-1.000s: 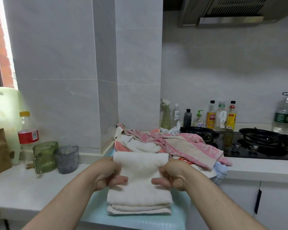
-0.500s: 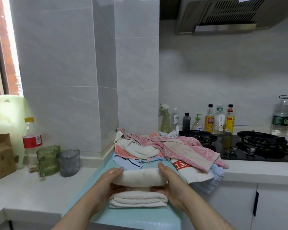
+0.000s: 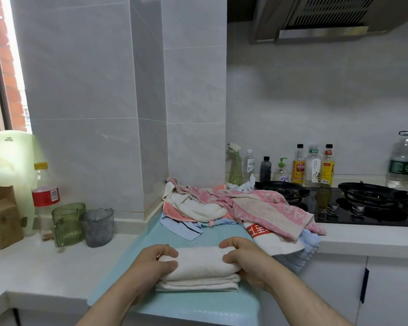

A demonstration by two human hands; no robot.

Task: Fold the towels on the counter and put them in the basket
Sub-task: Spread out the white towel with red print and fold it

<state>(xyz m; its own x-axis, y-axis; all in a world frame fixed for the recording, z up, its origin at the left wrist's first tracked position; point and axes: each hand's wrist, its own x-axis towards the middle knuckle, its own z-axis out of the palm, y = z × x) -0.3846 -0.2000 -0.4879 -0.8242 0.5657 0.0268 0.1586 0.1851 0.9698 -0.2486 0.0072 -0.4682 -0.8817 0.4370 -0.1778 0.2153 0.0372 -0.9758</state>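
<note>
The white towel (image 3: 198, 269) lies folded into a thick block of several layers on the teal mat (image 3: 198, 307), close to the front edge of the tabletop (image 3: 33, 262), its long side running along that edge. Both hands are on it. The left hand (image 3: 154, 263) grips the left end, fingers curled over the rounded top fold, and the right hand (image 3: 244, 260) grips the right end the same way, fingers hooked over the far side. Behind it, toward the back edge, the pile of towels (image 3: 198, 210) lies unfolded, with a pink towel (image 3: 264, 208) draped across the top and some of the heap hanging over the front edge. No basket shows in this view. The white towel looks like soft terry: light, limp, with no stiffness of its own, and grippy rather than slippery. Nothing about it is fragile, but the layers would likely sag open or slide apart if it were lifted by one end or by the top layer alone. The safer hold, as I judge it, is at both short ends at once, fingers reaching under the bottom layer and thumbs pressing down on top, so the whole stack is clamped and carried level.
</note>
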